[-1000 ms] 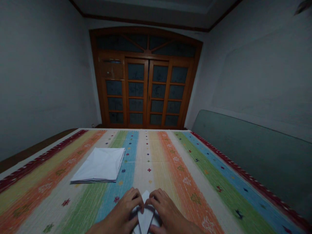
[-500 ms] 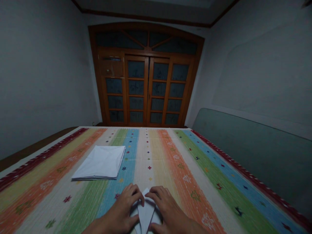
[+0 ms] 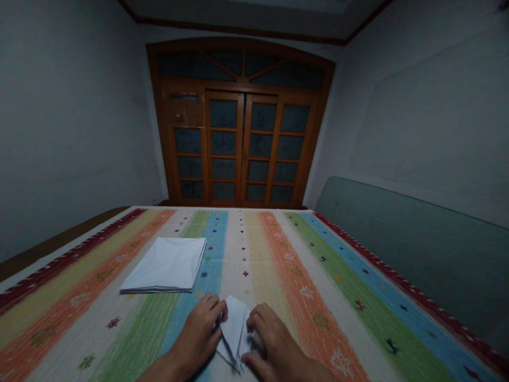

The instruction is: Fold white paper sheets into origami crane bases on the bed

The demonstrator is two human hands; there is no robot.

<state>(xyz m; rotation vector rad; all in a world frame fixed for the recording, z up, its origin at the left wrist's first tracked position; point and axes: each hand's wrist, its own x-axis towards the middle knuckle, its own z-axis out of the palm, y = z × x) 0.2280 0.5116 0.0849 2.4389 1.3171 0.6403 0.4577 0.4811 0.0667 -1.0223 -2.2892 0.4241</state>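
Note:
Between my hands, low in the head view, is a folded sheet of white paper (image 3: 235, 320) with a pointed top and creased flaps standing partly open toward me. My left hand (image 3: 202, 329) pinches its left edge with curled fingers and thumb. On the other side my right hand (image 3: 274, 342) grips the right flap, thumb near the lower point. Part of the paper is hidden behind the fingers. Farther off to the left lies a flat stack of white paper (image 3: 165, 264), apart from both hands.
A striped, multicoloured cloth (image 3: 294, 297) covers the table. Beyond its far edge stand wooden doors with glass panes (image 3: 242, 143). A pale green board or panel (image 3: 397, 228) runs along the right wall.
My hands have moved slightly apart around the folded paper. Its narrow front flap has opened out, so more of the upper face and the loose lower edges show.

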